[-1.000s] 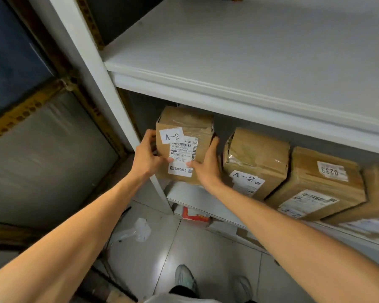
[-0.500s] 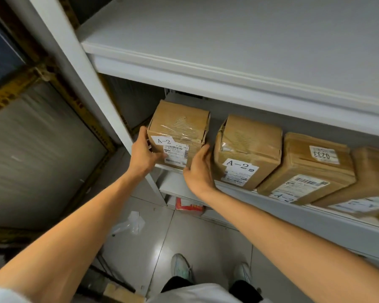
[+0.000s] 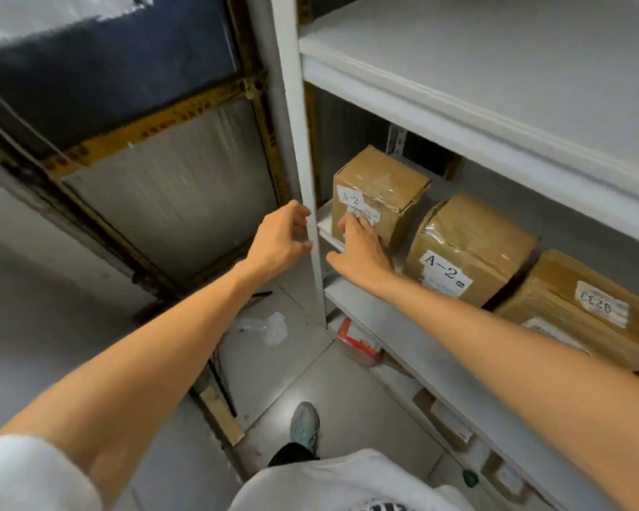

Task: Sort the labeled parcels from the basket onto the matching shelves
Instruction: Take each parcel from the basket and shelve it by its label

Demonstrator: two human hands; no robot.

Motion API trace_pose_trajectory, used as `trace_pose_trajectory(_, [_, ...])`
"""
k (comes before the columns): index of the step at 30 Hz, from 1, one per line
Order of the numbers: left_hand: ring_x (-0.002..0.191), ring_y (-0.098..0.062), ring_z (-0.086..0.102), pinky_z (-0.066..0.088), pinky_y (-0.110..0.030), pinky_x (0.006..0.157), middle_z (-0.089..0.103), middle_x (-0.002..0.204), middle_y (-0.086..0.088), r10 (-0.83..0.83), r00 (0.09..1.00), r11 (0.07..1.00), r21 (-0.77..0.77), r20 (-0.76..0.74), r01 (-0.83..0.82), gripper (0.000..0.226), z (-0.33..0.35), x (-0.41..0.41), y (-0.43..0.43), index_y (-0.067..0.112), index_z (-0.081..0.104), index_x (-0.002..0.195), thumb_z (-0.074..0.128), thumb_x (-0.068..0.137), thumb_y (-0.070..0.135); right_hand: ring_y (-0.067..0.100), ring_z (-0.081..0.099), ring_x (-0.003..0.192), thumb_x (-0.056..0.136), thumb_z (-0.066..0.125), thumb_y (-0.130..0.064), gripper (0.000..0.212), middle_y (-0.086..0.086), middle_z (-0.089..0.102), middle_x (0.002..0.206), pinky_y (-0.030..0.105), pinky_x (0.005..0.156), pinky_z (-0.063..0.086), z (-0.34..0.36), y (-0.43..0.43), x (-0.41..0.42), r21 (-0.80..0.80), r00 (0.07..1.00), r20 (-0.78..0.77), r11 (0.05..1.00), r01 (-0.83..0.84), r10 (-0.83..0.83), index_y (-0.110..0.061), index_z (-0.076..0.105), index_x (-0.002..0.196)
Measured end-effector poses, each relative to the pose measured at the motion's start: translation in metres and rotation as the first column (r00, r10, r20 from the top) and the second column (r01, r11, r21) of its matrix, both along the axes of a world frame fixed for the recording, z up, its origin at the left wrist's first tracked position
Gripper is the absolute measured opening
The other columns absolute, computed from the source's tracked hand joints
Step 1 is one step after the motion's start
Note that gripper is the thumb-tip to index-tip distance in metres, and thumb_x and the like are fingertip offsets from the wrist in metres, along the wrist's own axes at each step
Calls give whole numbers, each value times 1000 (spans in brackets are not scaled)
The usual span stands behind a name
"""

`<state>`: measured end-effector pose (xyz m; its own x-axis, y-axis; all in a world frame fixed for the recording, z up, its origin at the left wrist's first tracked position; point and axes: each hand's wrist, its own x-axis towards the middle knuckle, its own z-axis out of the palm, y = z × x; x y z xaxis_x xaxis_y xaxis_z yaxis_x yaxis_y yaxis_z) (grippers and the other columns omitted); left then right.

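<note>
Seemingly this A-2 parcel [image 3: 379, 189] is shelved, my right hand [image 3: 362, 254] laying straight fingers [image 3: 352, 226] on it, left hand [image 3: 279, 239] loosely curled, empty; basket unseen.

— What stands around you?
— On my right, a white steel rack [image 3: 495, 60], its upright post [image 3: 299, 142] running top to bottom. On my left, a grey ribbed panel [image 3: 170, 193] in a worn yellow frame [image 3: 155, 125], with a dark blue panel [image 3: 107, 57] above.
— And underfoot?
— Glossy grey tile [image 3: 292, 370], catching a patch of glare near me. A crumpled plastic scrap [image 3: 273, 328] lies by the post's foot; a red-and-white packet [image 3: 355, 335] sits low in the rack.
</note>
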<state>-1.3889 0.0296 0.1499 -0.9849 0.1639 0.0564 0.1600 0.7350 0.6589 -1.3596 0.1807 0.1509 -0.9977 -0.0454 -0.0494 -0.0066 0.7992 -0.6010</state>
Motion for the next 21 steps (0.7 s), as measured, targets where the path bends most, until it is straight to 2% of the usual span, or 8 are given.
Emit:
trace_pose_trajectory(4, [102,-16,59,51,-29,88,61,117,-5,135,991,982,-128,-12,-136,53,10,66,-24,14,52,124,76,77,14,28,53,106,80,68,-25,42,9,52,117,36,80,45,10,-16,21,208,945,-50,929,-307,323,-10,48,114])
trace_pose_trajectory(9, [98,-18,59,52,-35,87,62,113,-5,366,930,916,-190,35,-354,52,9,186,-41,14,54,121,77,75,18,26,56,96,77,68,-27,38,6,55,107,38,75,50,13,-40,87,260,788,-63,772,-580,613,-12,52,107])
trace_pose_trajectory(15, [93,-18,62,54,-36,84,65,104,-4,644,751,762,-196,143,-617,45,-1,359,-57,15,61,113,78,72,23,28,55,99,76,70,-24,43,10,55,111,39,79,49,9,-84,203,258,469,-34,461,-849,882,-8,52,112])
trace_pose_trajectory(21, [85,-15,59,46,-22,76,66,98,-5,859,469,510,-260,205,-820,40,-7,547,-56,9,63,109,77,73,19,31,54,97,73,69,-28,46,11,56,109,41,78,49,3,-139,345,280,30,103,0,-960,994,-9,51,111])
